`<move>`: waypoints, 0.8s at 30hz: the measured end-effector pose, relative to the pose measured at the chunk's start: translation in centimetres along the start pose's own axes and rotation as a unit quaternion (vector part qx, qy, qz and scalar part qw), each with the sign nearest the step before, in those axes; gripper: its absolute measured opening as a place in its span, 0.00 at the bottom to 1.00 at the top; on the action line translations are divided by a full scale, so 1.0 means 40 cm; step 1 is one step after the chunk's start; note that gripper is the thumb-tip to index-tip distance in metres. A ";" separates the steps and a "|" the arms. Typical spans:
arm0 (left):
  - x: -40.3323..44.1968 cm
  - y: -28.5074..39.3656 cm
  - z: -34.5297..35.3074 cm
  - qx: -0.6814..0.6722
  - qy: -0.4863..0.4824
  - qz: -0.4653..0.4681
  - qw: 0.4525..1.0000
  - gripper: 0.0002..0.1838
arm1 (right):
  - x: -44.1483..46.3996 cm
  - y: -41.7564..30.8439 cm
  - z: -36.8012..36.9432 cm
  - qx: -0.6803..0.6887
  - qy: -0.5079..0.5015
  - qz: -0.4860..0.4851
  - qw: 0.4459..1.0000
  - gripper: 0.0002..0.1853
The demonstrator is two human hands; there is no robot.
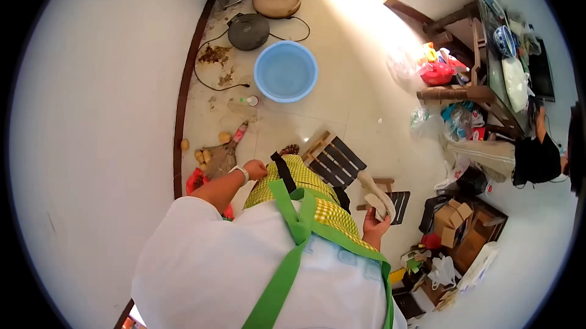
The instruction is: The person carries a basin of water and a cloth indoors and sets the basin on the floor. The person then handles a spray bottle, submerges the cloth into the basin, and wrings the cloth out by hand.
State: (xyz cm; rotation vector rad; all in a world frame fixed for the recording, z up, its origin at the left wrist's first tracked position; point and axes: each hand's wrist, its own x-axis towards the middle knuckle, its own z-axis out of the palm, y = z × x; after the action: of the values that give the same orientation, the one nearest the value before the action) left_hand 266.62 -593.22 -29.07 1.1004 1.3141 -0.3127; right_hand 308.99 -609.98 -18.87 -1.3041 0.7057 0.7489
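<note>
My left hand (256, 169), with a pale watch (243, 174) on the wrist, hangs beside the yellow checked apron (294, 172). Its fingers are curled in, and nothing shows in them. My right hand (376, 226) is closed around a beige cloth (379, 198), whose upper end hangs out over the floor. Slatted wooden stools (333, 161) stand in front of my body, close to the cloth. Farther ahead on the tiles sits a round light-blue basin (285, 71), apart from both hands; it seems to hold water.
Left of me are a broom-like brush (221, 157), potatoes (207, 155) and a red bag (195, 180). Beyond lie a small bottle (252, 101), a black corded appliance (248, 32) and a round wooden board (277, 0). At right a person (537, 161) stands by a cluttered table (491, 72); boxes (453, 219) sit behind.
</note>
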 end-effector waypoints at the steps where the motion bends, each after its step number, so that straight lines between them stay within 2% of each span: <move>1: 0.000 -0.002 0.011 0.020 -0.003 0.009 1.000 0.12 | 0.014 -0.011 -0.001 -0.013 -0.017 0.006 1.000 0.21; 5: 0.019 0.014 0.066 0.000 -0.005 -0.003 1.000 0.13 | 0.060 -0.049 -0.017 -0.036 -0.049 -0.002 0.998 0.22; 7: 0.034 0.021 0.107 -0.022 0.062 0.015 0.998 0.14 | 0.099 -0.076 -0.038 -0.037 -0.052 0.011 0.998 0.21; 10: 0.005 0.102 0.149 -0.027 0.086 0.031 0.995 0.15 | 0.149 -0.123 -0.059 -0.043 -0.059 0.034 0.997 0.21; 14: -0.027 0.217 0.221 -0.058 0.108 -0.003 0.992 0.17 | 0.220 -0.194 -0.084 -0.065 -0.066 0.047 0.995 0.19; 16: -0.021 0.246 0.278 0.031 0.074 0.003 0.997 0.19 | 0.267 -0.245 -0.102 -0.077 -0.039 0.092 0.992 0.19; 18: -0.027 0.248 0.349 0.072 0.152 0.099 0.981 0.16 | 0.334 -0.278 -0.136 -0.104 0.013 0.093 0.990 0.20; 19: -0.043 0.272 0.361 0.094 0.136 0.080 0.983 0.15 | 0.343 -0.294 -0.147 -0.118 -0.038 0.076 0.989 0.19; 20: -0.059 0.293 0.362 0.114 0.120 0.063 0.984 0.14 | 0.352 -0.307 -0.153 -0.129 -0.040 0.081 0.987 0.19; 22: -0.060 0.280 0.356 0.113 0.132 0.069 0.982 0.14 | 0.374 -0.319 -0.131 -0.192 -0.031 0.015 0.981 0.19; 23: -0.062 0.275 0.349 0.121 0.139 0.081 0.980 0.14 | 0.396 -0.329 -0.109 -0.212 -0.021 0.053 0.976 0.20; 24: -0.069 0.268 0.342 0.113 0.142 0.078 0.980 0.14 | 0.411 -0.329 -0.091 -0.220 -0.025 0.053 0.974 0.20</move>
State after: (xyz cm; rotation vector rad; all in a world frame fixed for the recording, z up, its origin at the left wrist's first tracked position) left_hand 282.05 -599.64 -23.49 1.4740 1.4579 -0.1952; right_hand 329.11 -613.58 -25.12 -1.6505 0.5897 1.0631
